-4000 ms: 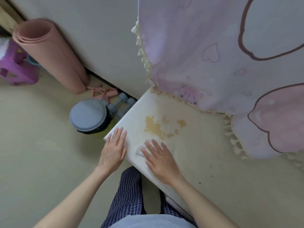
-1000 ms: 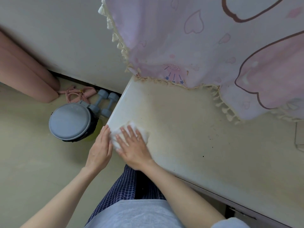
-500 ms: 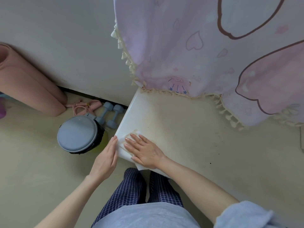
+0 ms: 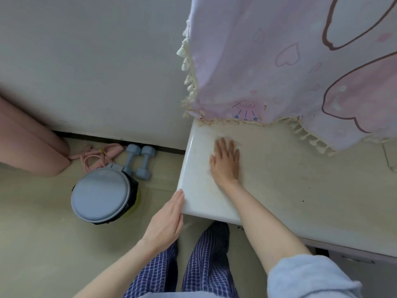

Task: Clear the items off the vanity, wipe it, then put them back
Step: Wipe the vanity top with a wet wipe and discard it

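— Both hands flat?
— Yes. Right hand lies spread on the vanity near its left end, fingers straight; any cloth beneath is hidden.
— Left hand?
— Fingers straight and together, touching the vanity's front corner, above the floor near the bin

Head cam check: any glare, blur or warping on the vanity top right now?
Head view: soft, even light; a faint sheen along the vanity top's rounded left edge, no harsh glare. The right hand looks slightly motion-smeared at the fingertips; the left hand is sharper. Wide-angle warping bends the wall and curtain.
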A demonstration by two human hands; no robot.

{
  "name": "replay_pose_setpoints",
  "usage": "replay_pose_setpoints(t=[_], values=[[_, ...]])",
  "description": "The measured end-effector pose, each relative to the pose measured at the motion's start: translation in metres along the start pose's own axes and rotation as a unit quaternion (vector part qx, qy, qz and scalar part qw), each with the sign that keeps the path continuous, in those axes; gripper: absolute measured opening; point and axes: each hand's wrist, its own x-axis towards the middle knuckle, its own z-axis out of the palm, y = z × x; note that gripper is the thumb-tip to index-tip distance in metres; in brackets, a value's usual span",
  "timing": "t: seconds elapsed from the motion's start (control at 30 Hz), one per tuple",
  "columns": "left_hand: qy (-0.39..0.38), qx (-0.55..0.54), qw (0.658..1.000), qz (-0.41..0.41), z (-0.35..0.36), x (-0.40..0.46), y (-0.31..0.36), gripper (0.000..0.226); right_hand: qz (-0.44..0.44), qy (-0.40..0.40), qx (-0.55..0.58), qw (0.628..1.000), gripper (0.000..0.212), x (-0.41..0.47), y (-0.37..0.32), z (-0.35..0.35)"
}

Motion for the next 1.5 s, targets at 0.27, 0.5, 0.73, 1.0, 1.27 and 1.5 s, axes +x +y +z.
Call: replay_pose_setpoints(t=[0.27, 0.5, 0.73, 1.0, 1.27, 1.5], values=[[-0.018, 0.002, 0.999, 0.043, -0.007, 0.001, -0.009, 0.057, -0.222, -0.046, -0.040, 0.973, 0.060, -0.062, -0.030, 0.011], [-0.028, 0.017, 0.999, 0.038, -0.012, -0.002, -0.004, 0.060, 0.057, 0.023, 0.002, 0.998, 0.064, -0.122, 0.066, 0.022], [-0.023, 0.005, 1.000, 0.005, -0.009, -0.004, 0.015, 0.058, -0.027, -0.037, 0.044, 0.998, 0.060, -0.138, 0.041, 0.017], [0.007, 0.000, 0.995, -0.098, -0.015, -0.043, 0.008, 0.059, -0.224, -0.006, 0.071, 0.972, 0.061, -0.166, -0.045, 0.025], [0.049, -0.004, 0.963, -0.263, -0.033, -0.152, -0.048, 0.057, -0.337, -0.046, 0.054, 0.939, 0.031, -0.176, -0.136, 0.029], [0.062, 0.005, 0.936, -0.346, -0.058, -0.235, -0.108, 0.057, -0.011, -0.257, 0.288, 0.922, 0.033, -0.190, -0.251, 0.054]])
